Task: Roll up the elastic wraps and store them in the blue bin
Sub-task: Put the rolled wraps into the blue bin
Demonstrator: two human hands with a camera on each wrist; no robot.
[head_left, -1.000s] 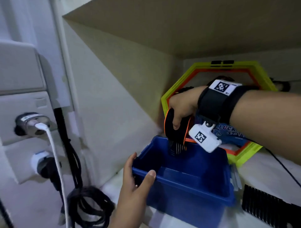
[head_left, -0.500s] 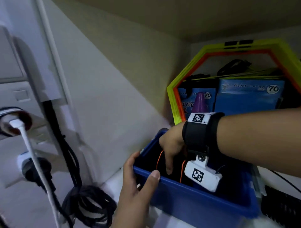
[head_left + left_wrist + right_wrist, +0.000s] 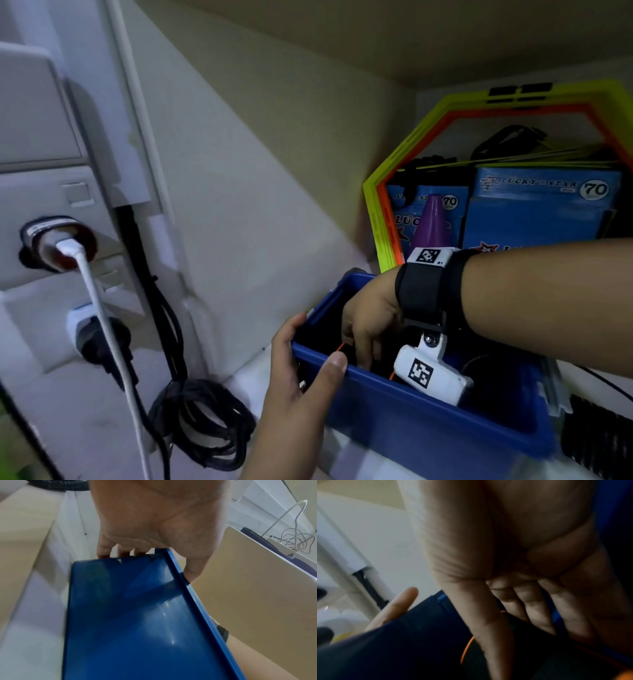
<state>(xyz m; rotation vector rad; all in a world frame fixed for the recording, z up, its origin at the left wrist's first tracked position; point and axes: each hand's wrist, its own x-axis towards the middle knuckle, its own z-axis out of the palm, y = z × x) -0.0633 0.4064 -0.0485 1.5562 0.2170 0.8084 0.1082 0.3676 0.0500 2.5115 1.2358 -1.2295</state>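
Note:
The blue bin (image 3: 428, 428) stands on a white shelf, low and right of centre in the head view. My left hand (image 3: 308, 349) grips its near left corner, thumb over the front rim and fingers on the side wall; the left wrist view shows the same hold (image 3: 159, 555) on the bin's outer wall (image 3: 137, 615). My right hand (image 3: 363, 342) reaches down inside the bin. There it holds a rolled black wrap with an orange edge (image 3: 530, 660) between thumb and fingers (image 3: 518, 635). Only a sliver of the wrap's orange edge (image 3: 339, 347) shows from the head.
Yellow and orange hexagonal frames (image 3: 387, 212) lean behind the bin, with blue boxes (image 3: 541, 205) and a purple cone (image 3: 433, 222). A beige wall panel (image 3: 257, 205) stands close on the left. A coiled black cable (image 3: 202, 425) and a white cable (image 3: 92, 284) hang left. A black ribbed item (image 3: 596, 438) lies right.
My right hand has lowered the rolled wrap from above the bin down into it and now stays there. The left hand has kept its grip on the bin's corner.

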